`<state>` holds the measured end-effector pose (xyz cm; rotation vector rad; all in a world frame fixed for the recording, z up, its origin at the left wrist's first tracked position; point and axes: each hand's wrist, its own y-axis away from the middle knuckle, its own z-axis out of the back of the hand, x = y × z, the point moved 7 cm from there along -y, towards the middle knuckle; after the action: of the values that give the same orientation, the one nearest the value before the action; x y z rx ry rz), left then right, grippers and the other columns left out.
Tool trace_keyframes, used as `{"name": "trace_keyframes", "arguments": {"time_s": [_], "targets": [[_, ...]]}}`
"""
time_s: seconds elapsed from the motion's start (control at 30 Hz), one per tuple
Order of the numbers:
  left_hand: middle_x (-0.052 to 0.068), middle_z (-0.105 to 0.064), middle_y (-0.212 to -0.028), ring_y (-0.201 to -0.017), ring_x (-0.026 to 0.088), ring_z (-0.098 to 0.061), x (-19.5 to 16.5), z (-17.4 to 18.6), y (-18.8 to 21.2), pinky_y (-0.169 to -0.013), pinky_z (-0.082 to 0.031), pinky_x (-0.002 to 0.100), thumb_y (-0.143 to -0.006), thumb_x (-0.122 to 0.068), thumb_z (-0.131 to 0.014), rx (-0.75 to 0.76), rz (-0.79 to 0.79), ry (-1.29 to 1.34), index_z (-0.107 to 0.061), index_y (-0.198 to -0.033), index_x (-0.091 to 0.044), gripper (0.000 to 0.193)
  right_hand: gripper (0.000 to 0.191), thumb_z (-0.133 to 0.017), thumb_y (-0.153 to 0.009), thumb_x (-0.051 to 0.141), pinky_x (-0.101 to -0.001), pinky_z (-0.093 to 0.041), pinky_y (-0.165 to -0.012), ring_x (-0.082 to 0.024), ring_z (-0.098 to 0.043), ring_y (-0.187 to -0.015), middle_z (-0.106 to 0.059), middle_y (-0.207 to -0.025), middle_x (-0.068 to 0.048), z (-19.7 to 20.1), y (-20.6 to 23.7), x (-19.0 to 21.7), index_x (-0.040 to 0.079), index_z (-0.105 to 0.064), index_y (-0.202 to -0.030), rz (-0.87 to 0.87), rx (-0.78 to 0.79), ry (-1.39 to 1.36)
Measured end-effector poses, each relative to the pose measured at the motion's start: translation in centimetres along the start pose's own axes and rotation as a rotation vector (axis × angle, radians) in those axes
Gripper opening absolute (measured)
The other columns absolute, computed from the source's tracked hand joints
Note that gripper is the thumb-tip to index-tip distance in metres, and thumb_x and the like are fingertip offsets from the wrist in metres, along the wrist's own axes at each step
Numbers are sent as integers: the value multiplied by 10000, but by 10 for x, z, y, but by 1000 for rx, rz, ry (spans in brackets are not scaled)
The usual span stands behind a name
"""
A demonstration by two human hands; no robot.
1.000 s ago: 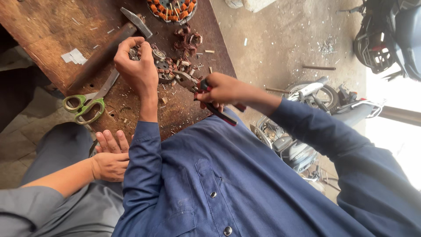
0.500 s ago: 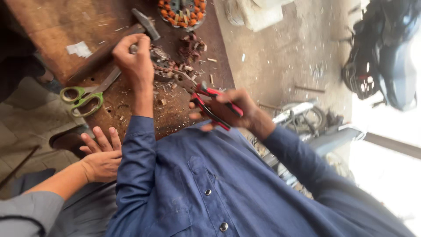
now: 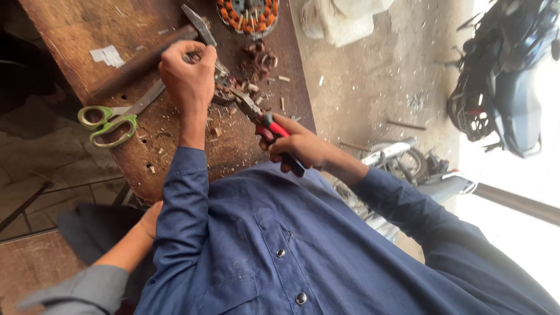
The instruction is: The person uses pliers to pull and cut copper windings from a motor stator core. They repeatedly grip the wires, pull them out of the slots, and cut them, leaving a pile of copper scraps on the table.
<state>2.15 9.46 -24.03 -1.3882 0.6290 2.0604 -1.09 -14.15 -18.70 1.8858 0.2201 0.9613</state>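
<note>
My left hand point(image 3: 188, 81) is closed in a fist on a small metal part with copper wire point(image 3: 224, 81), pressing it onto the worn wooden table point(image 3: 76, 26). Red-and-black handled pliers point(image 3: 262, 119) are gripped in my right hand point(image 3: 300, 146). Their jaws reach up to the metal part just beside my left fist. Both my arms are in blue sleeves. Bits of cut copper wire point(image 3: 259, 61) lie scattered just beyond the part.
A hammer point(image 3: 151, 52) lies behind my left hand and green-handled scissors point(image 3: 108, 122) to its left. A motor stator with copper windings point(image 3: 248, 14) stands at the table's far edge. Another person's grey-sleeved arm point(image 3: 116, 256) is lower left. Motorcycles point(image 3: 507, 87) stand on the right.
My right hand has brought the pliers in closer, jaws now at the part by my left fist. The other person's spread hand has slipped mostly out of sight behind my left sleeve.
</note>
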Motion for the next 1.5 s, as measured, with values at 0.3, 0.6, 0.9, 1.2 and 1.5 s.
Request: {"name": "trace_keyframes", "arguments": {"time_s": [0.3, 0.6, 0.9, 1.2, 1.5], "targets": [[127, -763, -743, -711, 280, -759, 0, 3, 0, -694, -565, 395, -784, -238, -797, -28, 23, 15, -787, -776, -27, 211, 790, -554, -834, 43, -376, -527, -814, -257, -626, -858, -613, -951, -141, -10, 8, 23, 97, -279, -1573, 291, -145, 755], [119, -774, -754, -706, 254, -758, 0, 2, -3, -683, -557, 372, -778, -259, -803, -11, 40, 20, -790, -799, -20, 240, 821, -526, -810, 10, -526, -509, -842, -438, -643, -956, -561, -1156, -286, -16, 19, 43, 34, -230, -1575, 233, -302, 1122], [41, -760, -705, -622, 159, -720, 1, 3, -5, -629, -535, 329, -819, -238, -776, -9, 57, 22, -799, -797, -80, 162, 848, -599, -812, 14, -498, -529, -744, -411, -642, -909, -579, -1110, -229, -12, 23, 53, 101, -275, -1590, 396, -355, 1212], [54, -731, -651, -549, 148, -676, -16, 12, -2, -550, -506, 316, -822, -250, -750, -11, 140, 87, -784, -729, -36, 236, 686, -597, -842, -26, -316, -478, -577, -188, -578, -765, -634, -1248, -211, 32, -11, 9, -23, -418, -1505, 126, 238, -362], [46, -756, -804, -762, 187, -689, -29, 16, -6, -816, -510, 360, -966, -360, -648, -70, -45, 97, -730, -770, -72, 358, 640, -538, -857, 72, -329, -548, -736, -211, -595, -883, -610, -1324, -193, 18, -16, -14, 22, -429, -1485, 205, 457, -1070]]}}
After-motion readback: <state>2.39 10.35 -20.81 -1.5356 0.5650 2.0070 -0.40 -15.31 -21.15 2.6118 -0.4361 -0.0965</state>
